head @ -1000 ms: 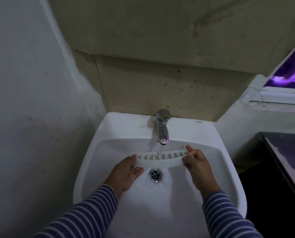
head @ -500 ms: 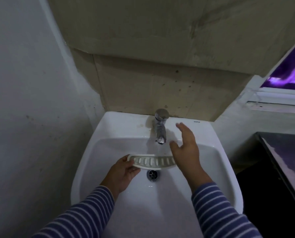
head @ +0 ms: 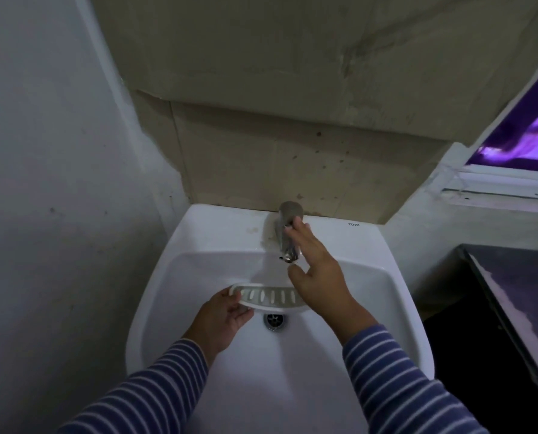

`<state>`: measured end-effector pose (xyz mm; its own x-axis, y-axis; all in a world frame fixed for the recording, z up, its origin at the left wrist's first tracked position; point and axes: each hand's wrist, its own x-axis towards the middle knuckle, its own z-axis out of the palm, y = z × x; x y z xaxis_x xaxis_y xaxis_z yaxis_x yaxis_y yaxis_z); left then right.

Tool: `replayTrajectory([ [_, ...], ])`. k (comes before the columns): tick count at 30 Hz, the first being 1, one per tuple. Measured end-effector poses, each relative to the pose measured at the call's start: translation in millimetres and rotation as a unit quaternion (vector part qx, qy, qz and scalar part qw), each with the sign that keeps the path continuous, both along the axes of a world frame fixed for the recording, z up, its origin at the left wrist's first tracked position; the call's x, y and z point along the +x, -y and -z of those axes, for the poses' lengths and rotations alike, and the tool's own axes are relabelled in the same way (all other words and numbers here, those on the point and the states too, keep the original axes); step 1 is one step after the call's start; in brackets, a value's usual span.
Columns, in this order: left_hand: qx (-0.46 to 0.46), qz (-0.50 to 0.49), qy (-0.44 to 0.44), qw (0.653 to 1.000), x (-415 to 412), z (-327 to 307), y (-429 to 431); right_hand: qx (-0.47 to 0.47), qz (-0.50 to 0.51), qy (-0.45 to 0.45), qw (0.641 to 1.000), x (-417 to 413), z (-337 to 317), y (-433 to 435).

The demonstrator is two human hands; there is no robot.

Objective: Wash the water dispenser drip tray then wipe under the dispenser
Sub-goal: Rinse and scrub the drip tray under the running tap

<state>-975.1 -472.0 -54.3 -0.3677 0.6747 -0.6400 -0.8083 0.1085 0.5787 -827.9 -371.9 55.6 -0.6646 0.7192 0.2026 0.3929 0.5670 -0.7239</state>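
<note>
The white slotted drip tray [head: 269, 296] hangs over the basin of the white sink [head: 383, 296], just above the drain [head: 274, 319]. My left hand [head: 222, 317] grips the tray's left end; its right end is hidden behind my right wrist. My right hand [head: 316, 270] is stretched out with straight fingers, and its fingertips touch the chrome tap [head: 288, 230] near the top knob. No water stream is visible under the spout.
A white wall stands close on the left and a beige tiled wall behind the sink. A dark counter [head: 518, 302] sits to the right, with a window ledge [head: 496, 189] above it.
My right hand let go of the tray's right end and rose to the tap. The water stream seen one second ago has stopped. The tray dropped lower, held by my left hand alone.
</note>
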Motion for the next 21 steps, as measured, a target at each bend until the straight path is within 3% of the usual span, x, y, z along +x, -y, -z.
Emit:
replayTrajectory([
  [3, 0.001, -0.011, 0.01, 1.0, -1.7, -4.3, 3.6, -0.076, 0.159, -0.009, 0.984, 17.6, 21.5, -1.2],
  [6, 0.005, -0.017, 0.017, 1.0, -4.7, -7.0, 8.9, -0.245, 0.286, 0.053, 0.925, 40.7, 49.7, -0.7],
  [9, 0.008, -0.003, 0.013, 1.0, -4.8, -9.3, 15.5, -0.456, 0.26, 0.005, 0.851, 52.4, 65.1, 8.3],
  [11, 0.009, 0.002, 0.014, 1.0, -2.7, -8.9, 19.8, -0.509, 0.228, -0.071, 0.827, 52.1, 63.4, 15.8],
  [16, 0.008, -0.008, 0.015, 1.0, 4.1, -6.7, 24.3, -0.449, 0.21, -0.144, 0.857, 49.9, 36.0, 24.5],
  [21, -0.018, 0.017, 0.004, 1.0, 8.1, -13.9, 24.0, -0.246, 0.12, -0.019, 0.962, 54.2, 0.1, 36.9],
])
